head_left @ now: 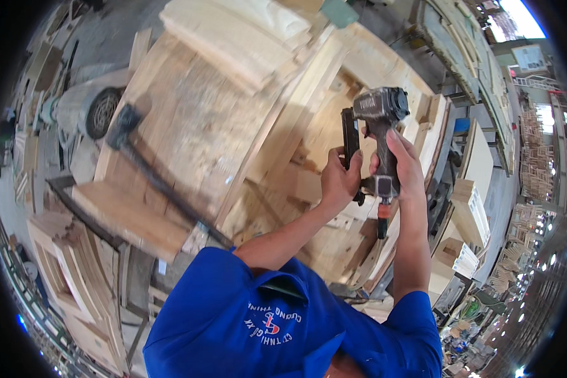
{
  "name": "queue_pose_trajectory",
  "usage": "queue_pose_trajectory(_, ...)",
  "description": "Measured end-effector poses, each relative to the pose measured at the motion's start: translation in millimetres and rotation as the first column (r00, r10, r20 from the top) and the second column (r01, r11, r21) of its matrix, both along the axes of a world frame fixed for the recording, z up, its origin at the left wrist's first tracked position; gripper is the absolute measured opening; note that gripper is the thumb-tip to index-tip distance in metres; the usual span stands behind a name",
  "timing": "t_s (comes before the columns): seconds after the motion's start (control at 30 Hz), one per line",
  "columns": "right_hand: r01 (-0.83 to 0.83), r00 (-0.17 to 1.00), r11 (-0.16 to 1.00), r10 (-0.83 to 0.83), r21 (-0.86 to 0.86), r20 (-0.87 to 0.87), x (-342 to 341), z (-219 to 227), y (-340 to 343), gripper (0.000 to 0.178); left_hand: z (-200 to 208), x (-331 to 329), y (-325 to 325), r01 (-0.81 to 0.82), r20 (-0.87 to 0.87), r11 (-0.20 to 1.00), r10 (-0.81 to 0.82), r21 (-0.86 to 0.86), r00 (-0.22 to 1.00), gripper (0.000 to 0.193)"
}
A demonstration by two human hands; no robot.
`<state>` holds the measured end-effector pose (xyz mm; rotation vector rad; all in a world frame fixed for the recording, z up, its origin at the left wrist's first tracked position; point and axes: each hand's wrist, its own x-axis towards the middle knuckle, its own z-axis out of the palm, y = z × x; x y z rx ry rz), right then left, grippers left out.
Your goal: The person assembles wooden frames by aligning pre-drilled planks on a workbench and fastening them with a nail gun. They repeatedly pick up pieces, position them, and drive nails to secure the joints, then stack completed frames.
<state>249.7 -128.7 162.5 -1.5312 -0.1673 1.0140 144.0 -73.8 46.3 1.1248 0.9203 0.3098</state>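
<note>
A grey pneumatic nail gun [379, 107] is held up over a wooden workbench [195, 126]. My right hand [402, 165] is wrapped around its handle. An orange fitting and a dark hose [382, 217] hang below that hand. My left hand [337, 181] grips the gun's long black magazine [349, 135], thumb pressed on its lower end. Both forearms rise from my blue shirt [264, 321] at the lower edge.
A black-headed mallet [123, 125] with a long dark handle lies on the bench. Pale boards [239, 34] are stacked at the far end. Wooden frames [75, 271] stand at lower left, a wheel [102, 112] at left, and boxes [469, 211] at right.
</note>
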Motion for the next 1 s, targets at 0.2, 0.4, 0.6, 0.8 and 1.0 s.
queue_pose_trajectory(0.2,-0.105,0.987,0.994,0.102,-0.016,-0.128,-87,-17,-34,0.044,5,-124,-10,0.094,-0.041,0.989,-0.100,-0.113,0.994,0.051)
queue_pose_trajectory(0.4,-0.158,0.975,0.986,0.163,0.046,-0.152,-115,-20,-12,0.046,-6,-156,3,0.057,-0.068,0.998,-0.057,-0.006,0.996,0.054)
queue_pose_trajectory(0.6,-0.158,0.977,0.987,0.154,-0.013,-0.145,-123,-25,-10,0.039,1,-162,9,0.132,-0.138,0.990,-0.137,-0.048,0.981,0.051)
queue_pose_trajectory(0.8,-0.162,0.987,0.984,0.162,-0.074,-0.006,-145,-19,-20,0.036,-22,-166,7,0.143,0.035,0.988,-0.141,-0.056,0.989,0.049)
queue_pose_trajectory(1.0,-0.280,0.922,0.946,0.312,-0.164,0.228,-204,0,-73,0.032,-68,-206,19,0.161,0.018,0.963,-0.169,0.217,0.986,0.048)
